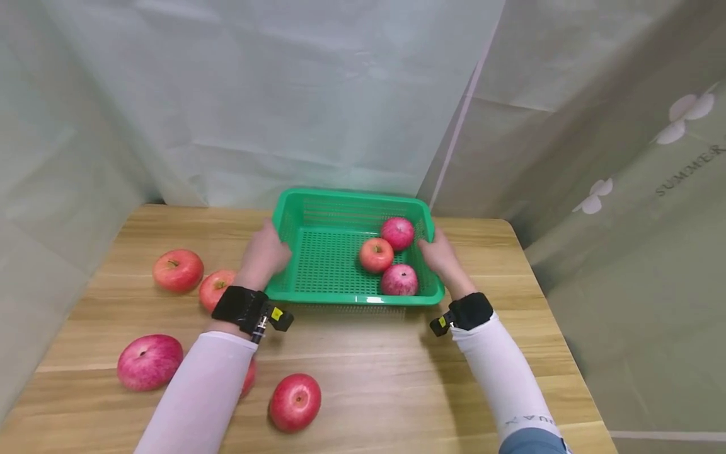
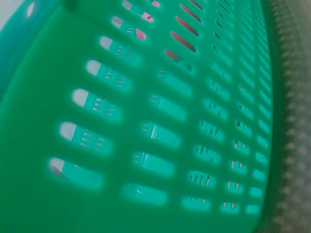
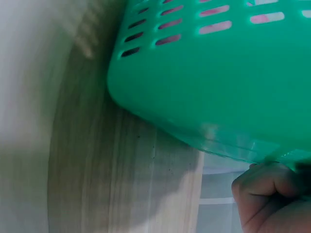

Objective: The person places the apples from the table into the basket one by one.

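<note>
A green plastic basket (image 1: 323,261) is at the far middle of the table. My left hand (image 1: 265,254) grips its left rim, and the right hand (image 1: 441,255) holds the rim opposite, thumb over the edge. Three apples sit in the basket's right half: an orange-red apple (image 1: 376,255), a pink apple (image 1: 397,233) behind it and a streaked apple (image 1: 399,280) in front. Slotted basket wall (image 2: 141,107) fills the left wrist view, where the left hand is out of sight. In the right wrist view, curled fingers (image 3: 267,191) show at the basket's rim.
Left on the wooden table (image 1: 363,372) lie a red apple (image 1: 178,270), another apple (image 1: 215,289) beside the left wrist, and a pink apple (image 1: 150,362). One more apple (image 1: 295,402) lies near the front; another is partly hidden by the left sleeve. Pale sheeting (image 1: 317,94) hangs behind.
</note>
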`<state>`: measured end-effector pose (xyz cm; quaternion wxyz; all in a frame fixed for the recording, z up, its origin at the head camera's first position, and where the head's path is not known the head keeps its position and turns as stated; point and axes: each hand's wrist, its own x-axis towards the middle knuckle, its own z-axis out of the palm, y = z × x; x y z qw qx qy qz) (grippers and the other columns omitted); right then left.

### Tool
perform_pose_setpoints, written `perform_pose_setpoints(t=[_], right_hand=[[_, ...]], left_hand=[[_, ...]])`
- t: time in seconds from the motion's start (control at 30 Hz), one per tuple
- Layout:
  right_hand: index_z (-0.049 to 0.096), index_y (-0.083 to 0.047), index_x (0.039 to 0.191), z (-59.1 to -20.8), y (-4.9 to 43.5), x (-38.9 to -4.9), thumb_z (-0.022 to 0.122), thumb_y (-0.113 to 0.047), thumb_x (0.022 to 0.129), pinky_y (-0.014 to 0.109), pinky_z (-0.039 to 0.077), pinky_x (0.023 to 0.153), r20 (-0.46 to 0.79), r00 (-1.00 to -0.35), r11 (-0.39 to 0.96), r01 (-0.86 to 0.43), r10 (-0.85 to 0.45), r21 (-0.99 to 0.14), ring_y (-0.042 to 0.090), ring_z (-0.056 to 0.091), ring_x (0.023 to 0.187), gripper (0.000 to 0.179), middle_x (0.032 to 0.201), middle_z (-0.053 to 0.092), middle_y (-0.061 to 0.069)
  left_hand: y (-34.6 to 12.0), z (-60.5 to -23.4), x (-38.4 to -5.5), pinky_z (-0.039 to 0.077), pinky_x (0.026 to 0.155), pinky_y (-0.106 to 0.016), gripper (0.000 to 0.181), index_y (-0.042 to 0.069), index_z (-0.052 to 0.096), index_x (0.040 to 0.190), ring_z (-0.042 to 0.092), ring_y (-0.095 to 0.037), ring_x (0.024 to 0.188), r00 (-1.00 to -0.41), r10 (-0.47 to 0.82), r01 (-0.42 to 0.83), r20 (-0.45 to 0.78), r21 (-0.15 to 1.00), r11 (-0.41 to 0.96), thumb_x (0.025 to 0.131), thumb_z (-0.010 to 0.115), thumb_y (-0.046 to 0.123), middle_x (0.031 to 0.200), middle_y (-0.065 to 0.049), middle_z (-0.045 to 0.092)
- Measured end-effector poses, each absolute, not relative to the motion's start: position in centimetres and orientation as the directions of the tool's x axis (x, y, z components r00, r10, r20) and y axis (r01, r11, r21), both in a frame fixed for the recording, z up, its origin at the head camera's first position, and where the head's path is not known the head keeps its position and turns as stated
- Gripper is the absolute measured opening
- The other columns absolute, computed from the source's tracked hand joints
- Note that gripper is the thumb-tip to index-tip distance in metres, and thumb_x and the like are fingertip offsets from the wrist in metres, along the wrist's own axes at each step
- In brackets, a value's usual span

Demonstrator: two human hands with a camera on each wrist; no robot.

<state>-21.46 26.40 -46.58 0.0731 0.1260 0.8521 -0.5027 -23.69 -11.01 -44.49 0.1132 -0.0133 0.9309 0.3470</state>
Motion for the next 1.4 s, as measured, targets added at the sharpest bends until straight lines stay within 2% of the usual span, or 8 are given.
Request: perform_pose_setpoints(t=[0.2,0.43,0.7,1.07,1.2,1.4], right_hand=[[0.027,0.0,0.164,-47.05,25.96,-21.46,0.049,-0.024,0.111,0.06,0.048,0.11,-0.242,-0.957,0.507,0.291,0.162,-0.811,0.041,0.05,0.14,0.062,0.158,0.044,0.026],[0.028,0.0,0.164,-46.94,25.86,-21.26,0.049,-0.021,0.111,0.059,0.052,0.105,-0.239,-0.954,0.542,0.3,0.182,-0.785,0.042,0.053,0.136,0.061,0.154,0.047,0.027],[0.031,-0.001,0.163,-46.48,25.78,-21.07,0.052,-0.019,0.109,0.059,0.052,0.105,-0.245,-0.951,0.545,0.308,0.186,-0.78,0.042,0.052,0.136,0.06,0.153,0.048,0.027],[0.031,-0.001,0.162,-46.24,25.9,-21.18,0.051,-0.018,0.109,0.06,0.045,0.112,-0.224,-0.958,0.565,0.288,0.181,-0.773,0.041,0.049,0.139,0.059,0.154,0.048,0.026],[0.031,-0.001,0.162,-46.31,25.99,-21.21,0.051,-0.018,0.109,0.06,0.045,0.112,-0.223,-0.959,0.568,0.284,0.177,-0.772,0.041,0.048,0.139,0.059,0.154,0.047,0.025],[0.029,0.001,0.162,-46.4,26.08,-21.31,0.05,-0.019,0.11,0.061,0.047,0.11,-0.229,-0.955,0.588,0.295,0.187,-0.753,0.042,0.049,0.138,0.06,0.153,0.047,0.027]], left_hand=[[-11.46,-44.56,-23.53,0.054,0.091,-0.061,0.078,-0.013,0.002,0.164,0.056,-0.05,0.119,-0.971,0.06,-0.106,-0.23,0.646,0.756,0.102,0.046,0.008,0.145,-0.047,0.044],[-11.61,-44.74,-23.55,0.056,0.081,-0.054,0.076,-0.012,0.005,0.164,0.057,-0.047,0.109,-0.97,0.062,-0.111,-0.236,0.653,0.749,0.104,0.047,0.01,0.14,-0.045,0.047],[-11.54,-44.71,-23.43,0.057,0.085,-0.059,0.077,-0.012,0.004,0.164,0.059,-0.05,0.114,-0.972,0.063,-0.106,-0.226,0.662,0.742,0.105,0.048,0.01,0.141,-0.045,0.047],[-11.45,-44.64,-23.62,0.056,0.084,-0.059,0.075,-0.013,0.007,0.162,0.06,-0.048,0.109,-0.977,0.064,-0.081,-0.201,0.635,0.768,0.104,0.048,0.011,0.137,-0.045,0.05],[-11.43,-44.5,-23.63,0.056,0.08,-0.057,0.075,-0.014,0.011,0.161,0.061,-0.048,0.107,-0.979,0.062,-0.072,-0.195,0.613,0.787,0.104,0.049,0.014,0.134,-0.045,0.052],[-11.5,-44.33,-23.58,0.057,0.072,-0.053,0.075,-0.015,0.018,0.16,0.065,-0.048,0.101,-0.982,0.078,-0.045,-0.174,0.609,0.792,0.108,0.052,0.028,0.128,-0.042,0.056]])
